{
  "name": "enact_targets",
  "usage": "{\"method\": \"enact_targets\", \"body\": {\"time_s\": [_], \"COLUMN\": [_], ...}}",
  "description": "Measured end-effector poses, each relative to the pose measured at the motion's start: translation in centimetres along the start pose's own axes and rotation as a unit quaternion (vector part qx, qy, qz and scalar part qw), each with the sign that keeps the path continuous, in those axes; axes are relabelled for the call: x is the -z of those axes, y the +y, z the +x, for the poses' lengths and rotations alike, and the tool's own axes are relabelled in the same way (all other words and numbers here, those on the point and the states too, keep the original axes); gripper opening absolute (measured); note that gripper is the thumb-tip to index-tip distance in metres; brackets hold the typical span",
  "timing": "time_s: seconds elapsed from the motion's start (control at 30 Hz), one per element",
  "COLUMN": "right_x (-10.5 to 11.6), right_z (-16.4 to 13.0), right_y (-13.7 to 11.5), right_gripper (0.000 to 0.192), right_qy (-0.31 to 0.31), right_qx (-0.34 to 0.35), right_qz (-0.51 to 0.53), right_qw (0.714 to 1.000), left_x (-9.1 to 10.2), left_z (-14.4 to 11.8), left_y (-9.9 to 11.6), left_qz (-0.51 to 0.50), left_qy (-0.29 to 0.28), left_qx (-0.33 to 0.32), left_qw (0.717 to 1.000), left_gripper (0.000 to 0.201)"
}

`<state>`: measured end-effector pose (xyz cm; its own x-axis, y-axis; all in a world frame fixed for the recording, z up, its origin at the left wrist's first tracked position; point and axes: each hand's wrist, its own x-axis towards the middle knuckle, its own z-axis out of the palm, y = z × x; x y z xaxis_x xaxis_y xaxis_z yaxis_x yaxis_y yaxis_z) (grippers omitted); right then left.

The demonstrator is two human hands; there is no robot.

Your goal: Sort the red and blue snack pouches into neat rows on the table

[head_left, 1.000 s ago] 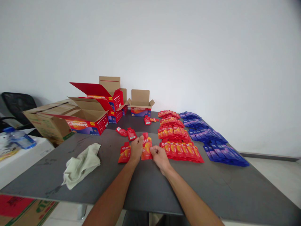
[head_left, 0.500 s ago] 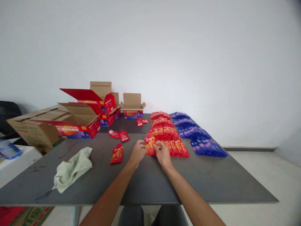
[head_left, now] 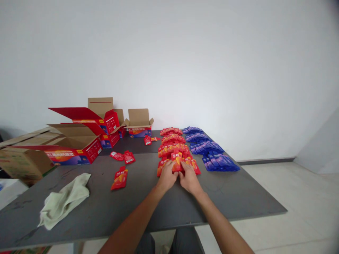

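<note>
Between my hands is a red pouch (head_left: 177, 161) with an orange fruit print, its spout end pointing away from me. My left hand (head_left: 167, 176) grips its left lower edge. From the other side, my right hand (head_left: 189, 179) has thumb and fingers closed on its right lower edge. The pouch lies over the front row of red pouches (head_left: 195, 166), which shows on both sides of my hands. Behind it, more rows of red pouches (head_left: 171, 139) run toward the wall. A single red pouch (head_left: 119, 179) lies apart to the left.
Rows of blue pouches (head_left: 220, 162) lie along the table's right side. Open red cartons (head_left: 91, 150) and a smaller open carton (head_left: 139, 132) stand at the back left. A pale cloth (head_left: 65, 201) lies at left front, with loose red pouches (head_left: 129, 157) beyond.
My hands have carried the red pouch to the right, from the left end of the front row onto its middle. The camera view has turned somewhat to the right.
</note>
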<state>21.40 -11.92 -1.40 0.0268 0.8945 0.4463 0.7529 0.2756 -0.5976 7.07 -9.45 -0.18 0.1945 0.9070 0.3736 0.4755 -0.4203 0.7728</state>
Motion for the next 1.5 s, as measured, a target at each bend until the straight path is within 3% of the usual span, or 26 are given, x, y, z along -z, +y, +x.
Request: {"method": "enact_targets", "body": {"time_s": [0.17,0.4,0.57,0.87,1.17,1.33,1.5], "right_x": [1.3,2.0,1.7,1.5,1.1,-0.8,-3.7], "right_z": [-0.2,-0.2,-0.3,-0.3,0.3,0.8,1.2], "right_y": [2.1,3.9,4.7,4.4,0.9,-2.2,-5.6], "right_gripper": [0.05,0.062,0.059,0.052,0.055,0.053,0.05], "right_qy": [-0.004,-0.053,-0.079,-0.078,-0.058,-0.056,-0.065], "right_qx": [-0.009,-0.052,-0.072,-0.081,-0.053,-0.023,0.018], "right_qz": [-0.081,-0.183,-0.208,-0.212,-0.22,-0.205,-0.18], "right_qw": [0.997,0.98,0.972,0.971,0.972,0.977,0.981], "left_x": [-2.5,-5.4,-6.4,-6.5,-3.8,-0.3,4.1], "left_z": [0.2,0.6,0.4,0.0,-0.6,-1.4,-2.6], "left_y": [1.2,2.1,1.5,1.7,1.3,0.1,-2.4], "left_qz": [0.198,0.341,0.384,0.373,0.366,0.376,0.408], "left_qy": [-0.022,-0.039,-0.048,-0.032,-0.021,0.002,0.028], "left_qx": [-0.047,-0.063,-0.062,-0.057,-0.039,-0.02,0.006], "left_qw": [0.979,0.937,0.92,0.925,0.93,0.926,0.913], "left_gripper": [0.041,0.039,0.041,0.043,0.048,0.047,0.046]}}
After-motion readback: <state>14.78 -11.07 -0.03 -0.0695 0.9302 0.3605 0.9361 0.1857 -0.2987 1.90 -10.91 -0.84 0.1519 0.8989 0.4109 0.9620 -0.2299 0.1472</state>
